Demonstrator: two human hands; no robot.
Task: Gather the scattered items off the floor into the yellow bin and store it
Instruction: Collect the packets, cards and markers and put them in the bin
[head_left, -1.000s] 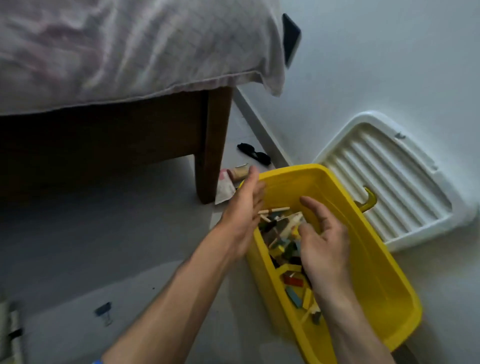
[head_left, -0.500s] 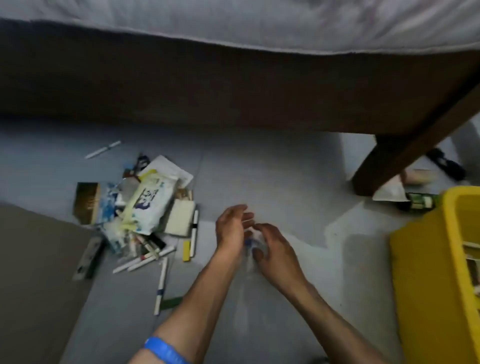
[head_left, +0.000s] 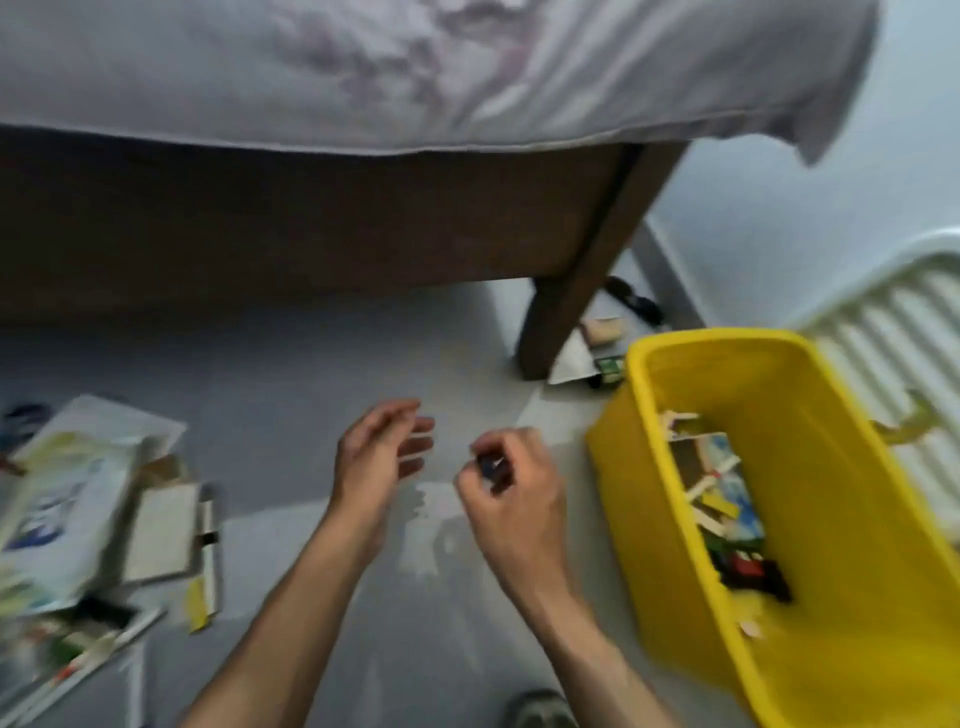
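Note:
The yellow bin (head_left: 654, 499) stands on the floor at the right, with several small colourful items lying in its bottom. My right hand (head_left: 511, 493) hovers just left of the bin, its fingers curled round a small dark blue object (head_left: 487, 464). My left hand (head_left: 382, 457) is beside it, above the floor, fingers loosely spread and holding nothing. A pile of scattered items (head_left: 93, 519) lies on the floor at the left: a tissue pack, a white pad, pens and markers.
A bed with a grey sheet (head_left: 415, 78) and a dark wooden leg (head_left: 566, 306) fills the back. Small items (head_left: 602, 343) and black sunglasses (head_left: 636, 304) lie behind the bin by the leg. A white ribbed lid (head_left: 883, 322) leans on the wall at right.
The view swung from the bin to the floor pile and back right. My hands came together over the floor; my right hand now holds a small dark object and has moved toward the bin.

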